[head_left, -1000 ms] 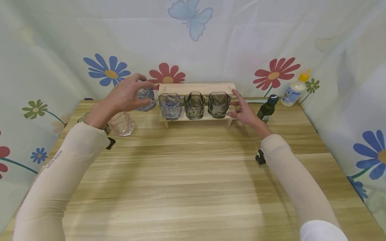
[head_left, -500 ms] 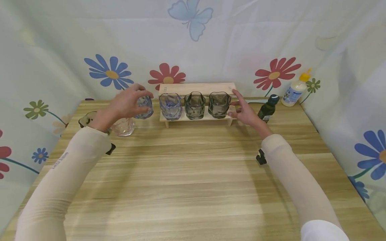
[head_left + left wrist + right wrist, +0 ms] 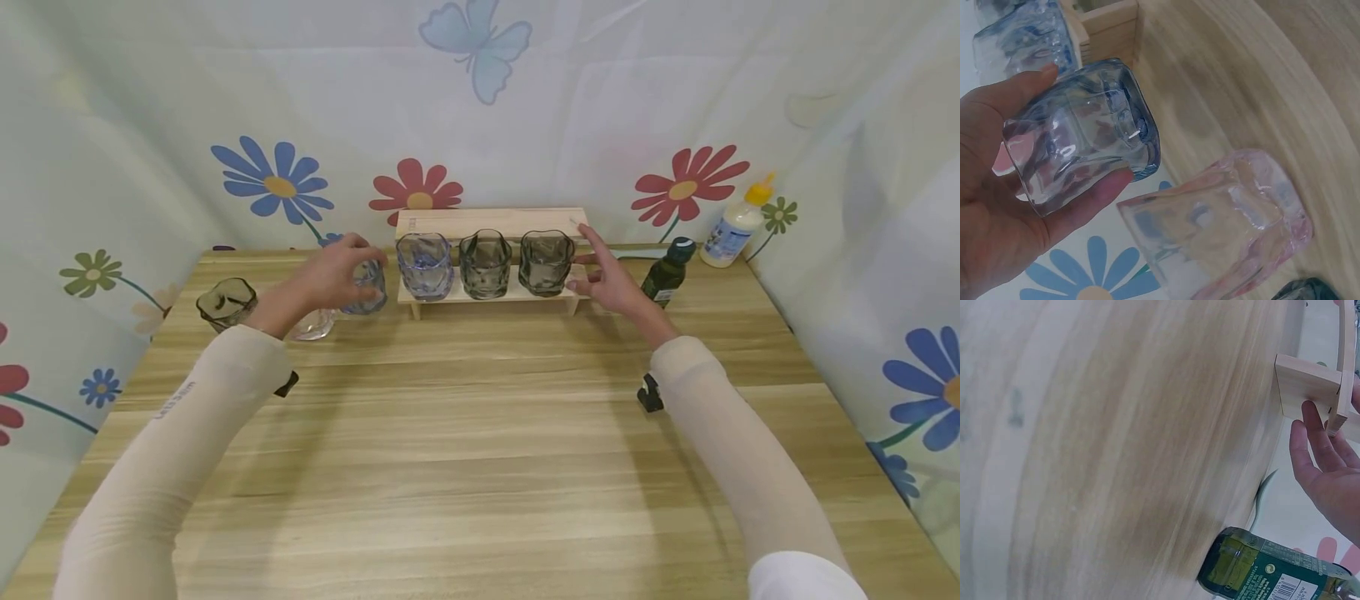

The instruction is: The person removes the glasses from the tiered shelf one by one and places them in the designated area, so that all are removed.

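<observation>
My left hand (image 3: 333, 275) grips a clear bluish drinking glass (image 3: 367, 290) just left of the wooden two-step rack (image 3: 491, 222). In the left wrist view, thumb and fingers hold that glass (image 3: 1088, 131) from both sides, a pink glass (image 3: 1241, 219) beside it. Whether its base meets the table, I cannot tell. On the rack's lower step stand a bluish glass (image 3: 425, 268) and two smoky grey glasses, one in the middle (image 3: 485, 265) and one at the right (image 3: 546, 265). My right hand (image 3: 617, 283) touches the rack's right end, its fingers fairly straight.
A grey-green glass (image 3: 227, 302) stands at the table's far left, partly behind the left forearm. Right of the rack are a dark green bottle (image 3: 667, 273) and a cream bottle (image 3: 727, 237) with a yellow cap. A flowered cloth (image 3: 570, 108) hangs behind the wooden table (image 3: 480, 450).
My left hand has come down toward the table with the bluish glass, lately shifting slightly right. The left grey-green glass shows more fully. My right hand stays at the rack's end.
</observation>
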`<state>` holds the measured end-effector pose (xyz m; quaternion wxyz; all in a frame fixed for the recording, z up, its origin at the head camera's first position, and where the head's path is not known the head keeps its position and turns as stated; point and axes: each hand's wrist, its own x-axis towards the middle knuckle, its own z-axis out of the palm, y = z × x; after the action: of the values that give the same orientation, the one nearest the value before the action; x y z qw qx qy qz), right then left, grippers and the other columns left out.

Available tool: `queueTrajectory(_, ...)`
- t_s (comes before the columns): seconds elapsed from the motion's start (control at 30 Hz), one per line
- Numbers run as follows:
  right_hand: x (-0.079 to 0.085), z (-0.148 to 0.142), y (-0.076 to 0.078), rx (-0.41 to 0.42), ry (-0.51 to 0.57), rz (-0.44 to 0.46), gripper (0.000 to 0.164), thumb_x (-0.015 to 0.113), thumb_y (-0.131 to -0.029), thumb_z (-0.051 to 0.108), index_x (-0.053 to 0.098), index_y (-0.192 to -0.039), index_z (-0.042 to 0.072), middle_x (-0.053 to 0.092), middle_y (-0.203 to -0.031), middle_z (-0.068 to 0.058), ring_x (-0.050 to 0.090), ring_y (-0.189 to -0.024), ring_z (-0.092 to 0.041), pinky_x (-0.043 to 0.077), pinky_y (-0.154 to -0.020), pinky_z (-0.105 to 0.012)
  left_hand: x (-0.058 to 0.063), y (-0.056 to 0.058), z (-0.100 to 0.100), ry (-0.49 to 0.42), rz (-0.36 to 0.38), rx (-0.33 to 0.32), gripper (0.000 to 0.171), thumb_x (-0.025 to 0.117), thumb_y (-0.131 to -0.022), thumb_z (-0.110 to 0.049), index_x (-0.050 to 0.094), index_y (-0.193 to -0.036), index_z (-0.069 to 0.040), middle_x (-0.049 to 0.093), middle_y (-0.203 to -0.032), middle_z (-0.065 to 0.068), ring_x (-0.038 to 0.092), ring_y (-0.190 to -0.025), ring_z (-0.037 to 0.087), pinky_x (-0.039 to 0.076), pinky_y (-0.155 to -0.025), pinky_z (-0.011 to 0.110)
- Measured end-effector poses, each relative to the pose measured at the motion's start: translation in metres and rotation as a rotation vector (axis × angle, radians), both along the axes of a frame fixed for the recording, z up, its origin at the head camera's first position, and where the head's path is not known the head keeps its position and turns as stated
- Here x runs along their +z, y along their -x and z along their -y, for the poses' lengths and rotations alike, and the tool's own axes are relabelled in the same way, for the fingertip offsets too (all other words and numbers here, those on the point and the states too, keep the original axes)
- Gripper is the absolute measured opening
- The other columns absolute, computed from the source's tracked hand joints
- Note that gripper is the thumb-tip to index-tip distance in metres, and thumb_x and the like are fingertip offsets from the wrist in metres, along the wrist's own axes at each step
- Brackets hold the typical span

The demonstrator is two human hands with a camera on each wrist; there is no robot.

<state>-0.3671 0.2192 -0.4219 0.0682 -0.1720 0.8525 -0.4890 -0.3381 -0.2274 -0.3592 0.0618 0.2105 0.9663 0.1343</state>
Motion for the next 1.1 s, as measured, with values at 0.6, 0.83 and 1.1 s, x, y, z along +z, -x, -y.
queueTrajectory(0.6,0.0,0.001,-0.002,-0.037,-0.026,-0.007,0.095,0.065,-0.096,0.006,0.004,-0.161,0.036,0.028,-0.162,-0.017,0.059,-0.119,-0.045,0.052,-0.088,-0.042,-0.025,0.002,-0.006,0.042,-0.011,0.008,0.056,0.08,-0.085,-0.025,0.06,-0.134,-0.007,0.047,-0.134,0.026,0.054,-0.116,0.045,0.047,-0.092,0.061)
queueTrajectory(0.83,0.002,0.002,-0.003,-0.031,-0.027,-0.015,0.095,0.065,-0.096,0.005,0.003,-0.162,0.033,0.026,-0.163,-0.018,0.06,-0.115,-0.046,0.051,-0.078,-0.03,-0.032,0.003,-0.005,0.024,-0.012,-0.005,0.054,0.081,-0.085,-0.025,0.06,-0.132,-0.008,0.047,-0.132,0.026,0.055,-0.114,0.046,0.047,-0.091,0.061)
queueTrajectory(1.1,0.002,0.002,-0.004,-0.029,-0.028,-0.005,0.096,0.066,-0.095,0.006,0.002,-0.162,0.034,0.037,-0.156,-0.023,0.063,-0.104,-0.043,0.053,-0.077,-0.034,-0.031,-0.002,-0.005,0.011,0.029,-0.023,0.054,0.081,-0.085,-0.025,0.058,-0.131,-0.008,0.044,-0.135,0.028,0.048,-0.12,0.048,0.042,-0.097,0.063)
